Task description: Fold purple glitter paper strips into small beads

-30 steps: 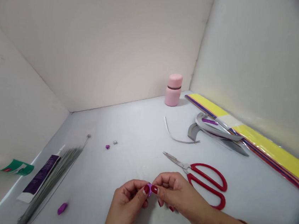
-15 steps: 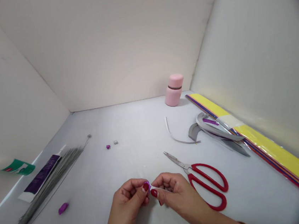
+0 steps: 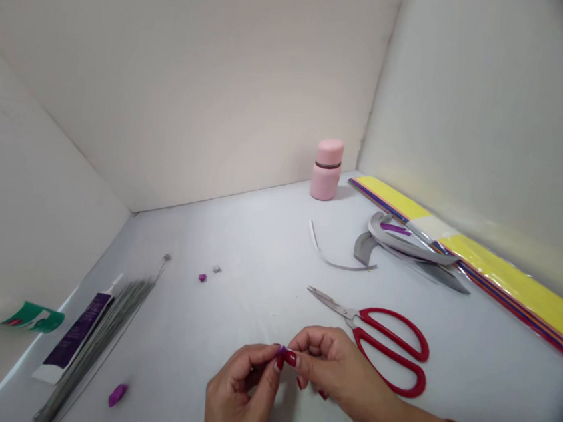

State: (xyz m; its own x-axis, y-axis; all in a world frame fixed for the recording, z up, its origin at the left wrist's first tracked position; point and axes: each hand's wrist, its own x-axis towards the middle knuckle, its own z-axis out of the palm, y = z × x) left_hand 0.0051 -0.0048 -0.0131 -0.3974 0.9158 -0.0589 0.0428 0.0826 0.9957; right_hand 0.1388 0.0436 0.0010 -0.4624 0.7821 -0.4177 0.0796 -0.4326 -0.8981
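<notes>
Near the bottom centre, my left hand (image 3: 245, 392) pinches a tiny purple piece (image 3: 281, 351) between thumb and fingertips. My right hand (image 3: 332, 371) meets it from the right, its thumb and forefinger closed on the same piece. Just beyond my right hand lie red-handled scissors (image 3: 366, 337), their blades pointing to the upper left. A small purple bit (image 3: 203, 278) and a silvery bit (image 3: 217, 269) rest side by side on the table, left of and beyond my hands. A larger purple lump (image 3: 117, 395) is at the lower left.
Grey wires (image 3: 101, 346), a purple-and-white tube (image 3: 77, 334) and a green-and-white bottle (image 3: 23, 315) are at the left. A pink flask (image 3: 327, 169) stands at the back. Grey strips (image 3: 408, 246) lie beside a yellow-topped pack (image 3: 497, 260) along the right wall.
The white strip seen between my fingers no longer shows. My fingertips have come closer together around the purple piece, and my left hand has turned slightly.
</notes>
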